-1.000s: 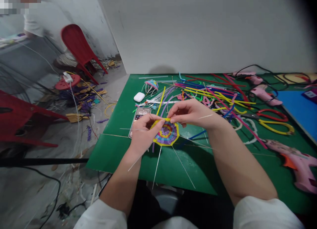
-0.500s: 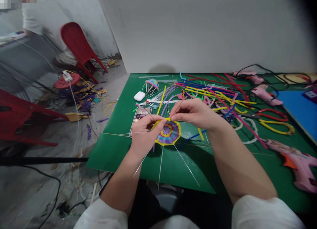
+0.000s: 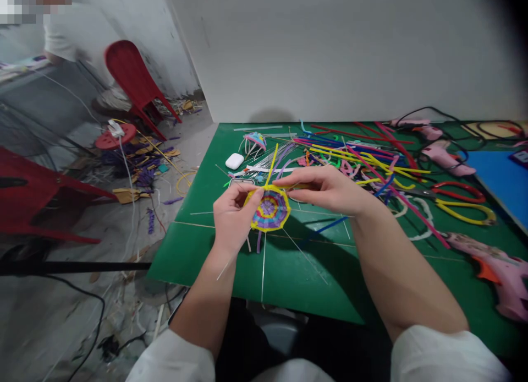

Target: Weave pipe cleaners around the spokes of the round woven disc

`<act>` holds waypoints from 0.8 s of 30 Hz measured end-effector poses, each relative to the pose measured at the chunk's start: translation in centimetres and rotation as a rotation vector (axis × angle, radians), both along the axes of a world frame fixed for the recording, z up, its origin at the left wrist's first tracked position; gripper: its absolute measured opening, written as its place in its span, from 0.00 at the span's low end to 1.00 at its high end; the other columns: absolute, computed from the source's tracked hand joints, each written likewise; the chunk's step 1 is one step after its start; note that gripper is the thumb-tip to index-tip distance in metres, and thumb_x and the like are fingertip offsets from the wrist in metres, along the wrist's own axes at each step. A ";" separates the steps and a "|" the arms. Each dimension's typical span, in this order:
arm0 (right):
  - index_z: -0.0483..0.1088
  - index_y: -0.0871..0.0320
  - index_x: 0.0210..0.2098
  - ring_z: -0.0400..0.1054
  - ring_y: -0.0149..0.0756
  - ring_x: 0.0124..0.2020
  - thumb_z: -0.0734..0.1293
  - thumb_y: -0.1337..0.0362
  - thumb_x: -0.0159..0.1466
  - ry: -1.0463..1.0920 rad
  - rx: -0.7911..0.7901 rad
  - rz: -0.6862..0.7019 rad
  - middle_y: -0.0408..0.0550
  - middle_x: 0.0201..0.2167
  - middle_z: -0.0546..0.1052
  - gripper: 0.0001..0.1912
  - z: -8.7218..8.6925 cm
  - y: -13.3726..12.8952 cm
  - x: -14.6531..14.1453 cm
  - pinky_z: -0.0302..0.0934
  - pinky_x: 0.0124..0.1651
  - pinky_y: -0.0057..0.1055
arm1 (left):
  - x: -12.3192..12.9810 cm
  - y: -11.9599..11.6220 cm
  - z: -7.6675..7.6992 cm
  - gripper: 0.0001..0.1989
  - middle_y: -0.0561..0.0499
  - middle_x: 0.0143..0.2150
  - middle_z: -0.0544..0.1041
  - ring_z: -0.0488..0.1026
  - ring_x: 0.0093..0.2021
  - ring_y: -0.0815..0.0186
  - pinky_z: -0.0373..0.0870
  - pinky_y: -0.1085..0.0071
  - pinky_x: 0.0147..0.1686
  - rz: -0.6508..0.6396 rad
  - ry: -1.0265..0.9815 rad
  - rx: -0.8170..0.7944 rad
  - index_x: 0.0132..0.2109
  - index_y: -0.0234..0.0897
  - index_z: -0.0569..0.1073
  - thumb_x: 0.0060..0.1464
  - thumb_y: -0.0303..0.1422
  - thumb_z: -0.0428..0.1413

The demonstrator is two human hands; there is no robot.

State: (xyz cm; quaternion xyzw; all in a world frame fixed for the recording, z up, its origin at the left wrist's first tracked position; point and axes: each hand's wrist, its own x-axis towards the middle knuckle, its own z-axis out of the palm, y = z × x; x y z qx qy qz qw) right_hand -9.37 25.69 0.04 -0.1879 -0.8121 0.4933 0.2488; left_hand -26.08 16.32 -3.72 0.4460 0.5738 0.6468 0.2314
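My left hand (image 3: pixel 235 211) pinches the left edge of a round woven disc (image 3: pixel 270 208) between thumb and fingers. The disc has purple, blue, red and yellow rings, with a yellow outer rim. Thin pale wire spokes stick out from it over the table. At the disc's upper right, my right hand (image 3: pixel 330 189) has its thumb and forefinger closed on a yellow strip, which looks like a pipe cleaner (image 3: pixel 304 185); its far end is hidden by the fingers. Behind the left hand, a phone (image 3: pixel 241 181) lies mostly covered.
Several coloured pipe cleaners (image 3: pixel 363 153) and wires lie across the green table (image 3: pixel 198 250). A small umbrella-like piece (image 3: pixel 254 142) and a white earbud case (image 3: pixel 234 161) sit at back left. Scissors (image 3: pixel 464 203) and pink glue guns (image 3: pixel 490 266) are on the right. Another person sits beyond a red chair (image 3: pixel 132 74).
The disc and my left hand have shifted slightly left and up. My right hand's fingertips have moved from the disc's top edge out to the right, apart from the rim.
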 end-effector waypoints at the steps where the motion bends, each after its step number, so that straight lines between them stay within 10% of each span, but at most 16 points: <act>1: 0.74 0.56 0.43 0.68 0.31 0.32 0.67 0.61 0.56 -0.001 0.004 -0.008 0.47 0.35 0.76 0.16 0.0 0.0 -0.1 0.61 0.31 0.28 | 0.0 0.0 0.0 0.05 0.54 0.27 0.75 0.73 0.27 0.72 0.71 0.76 0.28 0.017 -0.001 0.002 0.31 0.36 0.74 0.47 0.34 0.60; 18: 0.72 0.60 0.27 0.62 0.27 0.23 0.69 0.58 0.53 0.162 -0.072 -0.330 0.44 0.23 0.73 0.10 -1.8 -0.7 -2.7 0.57 0.25 0.25 | 1.4 0.3 -0.5 0.06 0.53 0.29 0.75 0.73 0.29 0.73 0.70 0.77 0.29 0.270 0.029 0.095 0.32 0.35 0.72 0.50 0.34 0.58; 24: 0.72 0.61 0.26 0.63 0.28 0.24 0.70 0.57 0.52 0.139 -0.083 -0.315 0.44 0.23 0.72 0.11 -1.7 0.7 -1.6 0.59 0.27 0.27 | 1.1 0.0 -0.3 0.09 0.52 0.35 0.76 0.74 0.33 0.71 0.72 0.76 0.32 0.053 0.068 -0.013 0.38 0.37 0.74 0.48 0.34 0.59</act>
